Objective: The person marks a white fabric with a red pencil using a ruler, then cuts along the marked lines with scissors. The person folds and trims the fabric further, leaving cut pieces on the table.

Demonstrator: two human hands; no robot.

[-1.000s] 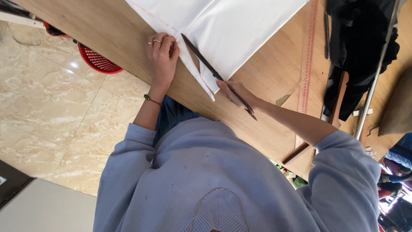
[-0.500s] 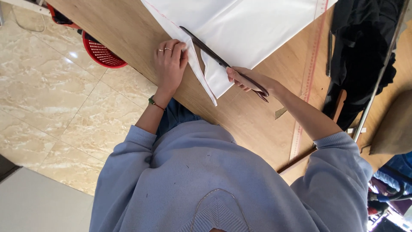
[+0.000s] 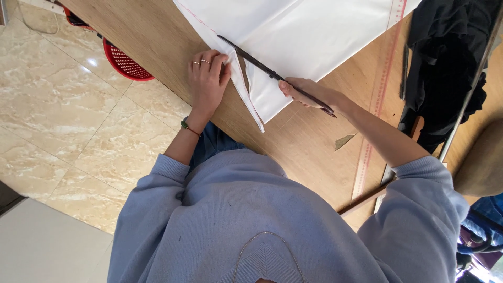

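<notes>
A soft, pale blue sweater (image 3: 251, 220) fills the near view, its sleeves reaching out over a smooth wooden table (image 3: 304, 147). The left hand (image 3: 207, 81) lies flat with fingers together, pressing down a narrow, pointed strip (image 3: 246, 91) of white cloth (image 3: 309, 36); 2 thin rings sit on its fingers and a green bracelet on the wrist. The right hand (image 3: 306, 93) is closed around the handles of long, dark scissors (image 3: 267, 71), whose slim blades lie in the cut between strip and sheet. Farther right, a long ruler (image 3: 374, 99) lies on the table. A red mesh basket (image 3: 123, 60) sits on the glossy marble floor.
</notes>
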